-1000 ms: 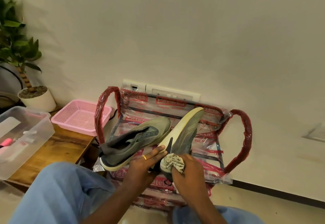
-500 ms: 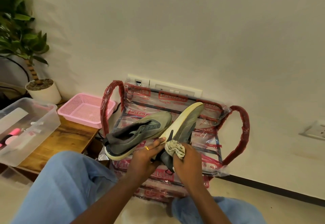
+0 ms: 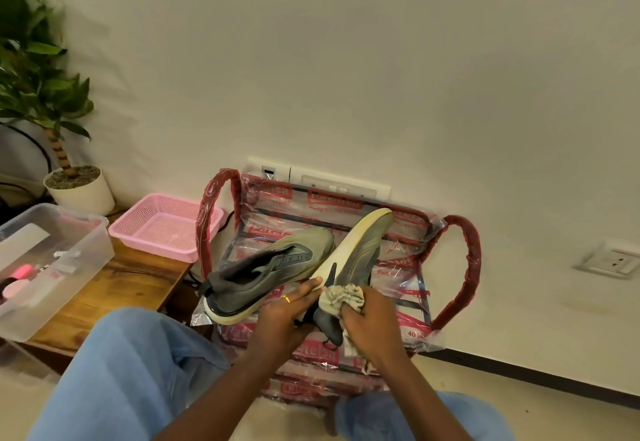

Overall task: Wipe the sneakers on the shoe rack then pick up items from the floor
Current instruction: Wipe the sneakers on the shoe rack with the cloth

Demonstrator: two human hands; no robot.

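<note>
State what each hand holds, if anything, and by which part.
The left hand grips the tilted sneaker near its heel end, thumb along the sole edge. The right hand holds a bunched cloth against that sneaker's heel.

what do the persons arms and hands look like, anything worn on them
Both forearms are bare, with no sleeves, watch or gloves in view. The left hand wears a thin gold ring on one finger. The right hand shows no rings or other jewellery on the parts that can be seen. Light blue trousers cover the legs below the arms.
</note>
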